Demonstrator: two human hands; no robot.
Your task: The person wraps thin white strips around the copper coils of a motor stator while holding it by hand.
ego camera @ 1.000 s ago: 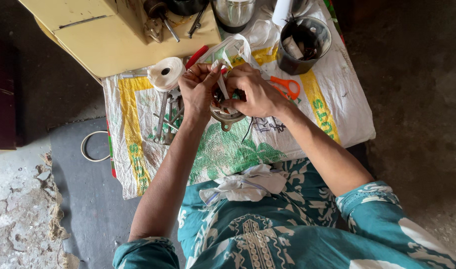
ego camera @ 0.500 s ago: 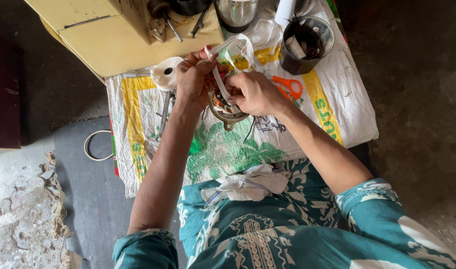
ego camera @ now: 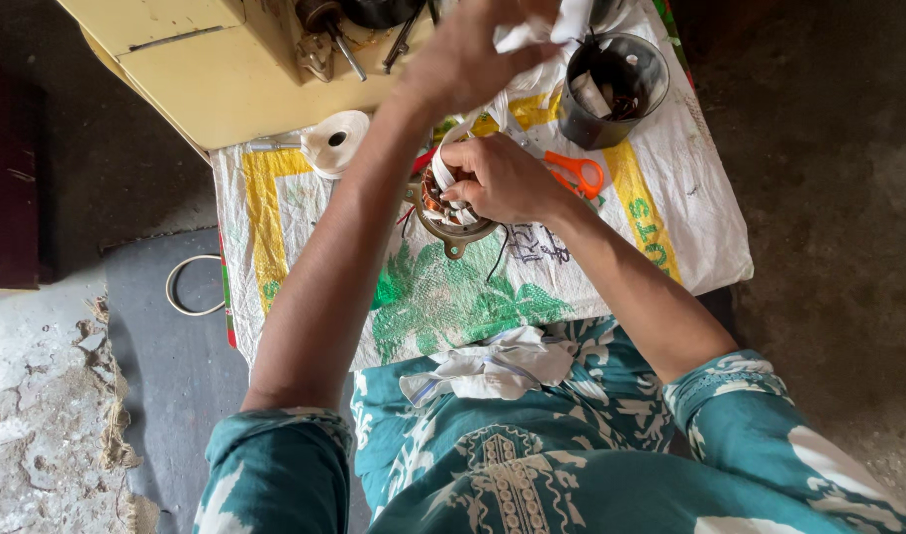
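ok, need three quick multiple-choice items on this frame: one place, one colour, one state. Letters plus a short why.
1. Where does the white roll of tape lie?
A. on the printed woven sack beside the yellow wooden box
B. inside the dark round container
C. on the grey floor

2. What colour are the handles of the small scissors?
A. blue
B. orange
C. black

3. What is the left hand doing?
A. resting flat on the sack
B. raised, pulling a white tape strip up from the round metal motor stator
C. holding the scissors

Answers: 1 A, the roll sits on the sack at the box's edge. 2 B, orange loops show beside the right hand. 3 B, the strip runs from the lifted hand down to the stator, which the right hand steadies.
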